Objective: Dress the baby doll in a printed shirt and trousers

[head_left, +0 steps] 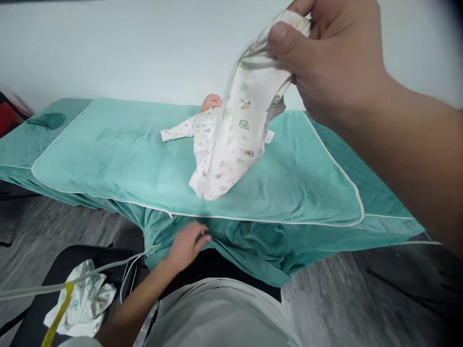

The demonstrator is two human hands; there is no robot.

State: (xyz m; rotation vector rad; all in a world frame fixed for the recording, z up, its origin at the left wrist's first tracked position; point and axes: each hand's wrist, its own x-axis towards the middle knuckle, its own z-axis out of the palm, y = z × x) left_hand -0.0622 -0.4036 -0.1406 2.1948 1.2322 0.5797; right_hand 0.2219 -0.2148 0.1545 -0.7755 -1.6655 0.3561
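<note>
Right hand (325,62): up high and closed. Thumb and fingers pinch the top end of the baby suit (238,130).
Baby suit: white with little pictures. It hangs from the right hand down to the towel (108,159). Its low end rests near the front edge of the bed, just in front of the doll (211,102).
Left hand (188,243): low down, well apart from the baby suit. Fingers loosely bent, holding nothing, touching the green sheet (253,246) that hangs over the bed's front edge.
Doll: lies in the middle of the towel in a white printed top, head toward the back edge.
Towel: light green with white trim, spread flat on the bed.
Crumpled cloth (85,299): white and printed too — on the black chair (54,270), beside the left arm.
Count: two hands, one doll, one towel, two printed cloths.
</note>
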